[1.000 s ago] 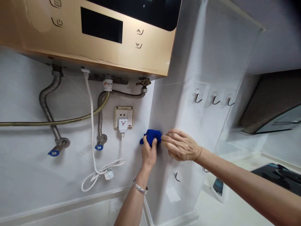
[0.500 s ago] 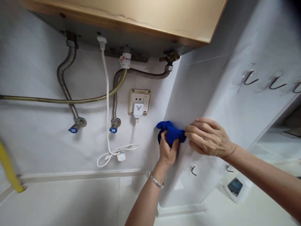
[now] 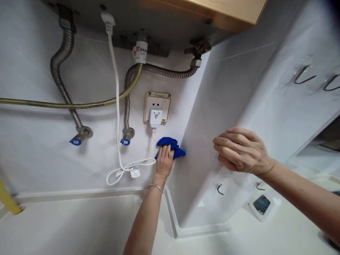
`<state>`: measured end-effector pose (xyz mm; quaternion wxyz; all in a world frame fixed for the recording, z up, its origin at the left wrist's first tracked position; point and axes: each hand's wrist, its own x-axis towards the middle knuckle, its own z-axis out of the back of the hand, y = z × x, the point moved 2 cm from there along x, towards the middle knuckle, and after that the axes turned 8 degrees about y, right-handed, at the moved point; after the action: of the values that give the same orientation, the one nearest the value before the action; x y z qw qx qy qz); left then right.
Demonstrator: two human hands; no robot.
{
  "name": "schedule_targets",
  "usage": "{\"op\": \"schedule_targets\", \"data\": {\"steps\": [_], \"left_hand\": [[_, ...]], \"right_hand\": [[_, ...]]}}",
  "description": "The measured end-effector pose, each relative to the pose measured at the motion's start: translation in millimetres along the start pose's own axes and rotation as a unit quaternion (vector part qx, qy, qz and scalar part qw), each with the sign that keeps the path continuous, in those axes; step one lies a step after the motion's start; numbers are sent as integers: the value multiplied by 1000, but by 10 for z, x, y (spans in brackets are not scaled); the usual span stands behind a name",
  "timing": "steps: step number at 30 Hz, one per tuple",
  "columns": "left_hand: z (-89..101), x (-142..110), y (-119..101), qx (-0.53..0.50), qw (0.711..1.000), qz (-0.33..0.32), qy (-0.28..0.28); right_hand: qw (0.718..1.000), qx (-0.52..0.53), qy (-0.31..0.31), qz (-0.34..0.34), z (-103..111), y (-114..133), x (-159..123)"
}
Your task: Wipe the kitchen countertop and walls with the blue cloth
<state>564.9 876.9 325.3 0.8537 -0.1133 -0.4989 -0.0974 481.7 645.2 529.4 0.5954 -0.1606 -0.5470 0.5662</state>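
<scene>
Cloth: one blue microfibre cloth point(image 3: 171, 146), bunched, long axis running sideways, pressed on the white wall point(image 3: 34, 166) at the corner of the boxed column point(image 3: 212, 106).
Left grip point(image 3: 164, 162): holding the cloth, fingers pointing up.
Right grip point(image 3: 243, 150): wide, empty, fingers pointing left.
Valves: two blue-capped angle valves point(image 3: 75, 141).

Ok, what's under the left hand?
A blue cloth under the left hand, pressed into the white wall's corner; the hand hides most of it, and the wall beneath is covered.

Head-worn view, close to wall point(image 3: 34, 163)
</scene>
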Motion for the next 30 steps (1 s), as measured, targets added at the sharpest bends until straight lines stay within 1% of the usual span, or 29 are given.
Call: {"op": "schedule_targets", "data": {"steps": [4, 8, 12, 15, 18, 21, 23, 27, 30], "left_hand": [[0, -198, 151, 74, 996, -40, 21], [33, -539, 351, 121, 990, -53, 56], [108, -942, 665, 151, 984, -49, 85], [231, -1279, 963, 174, 979, -31, 100], [460, -1646, 1292, 192, 975, -25, 113], [786, -1979, 1616, 209, 970, -18, 123], [1019, -2138, 1803, 224, 966, -12, 126], [1442, -2280, 2102, 251, 960, 2, 121], [1721, -2294, 2292, 265, 959, 38, 94]], "right_hand": [[1000, -8, -5, 3, 4, 5, 2], [1000, -6, -4, -3, -6, 5, -10], [1000, 5, -13, 3, -20, 1, -42], [1000, 11, -12, 3, -29, -4, -65], [1000, 17, -14, 8, -38, -5, -87], [999, 28, -19, 0, -49, -2, -109], [999, 37, -21, -12, -54, 1, -113], [998, 53, -26, -22, -42, 21, -84], [998, 56, -34, -26, -24, 36, -58]]}}
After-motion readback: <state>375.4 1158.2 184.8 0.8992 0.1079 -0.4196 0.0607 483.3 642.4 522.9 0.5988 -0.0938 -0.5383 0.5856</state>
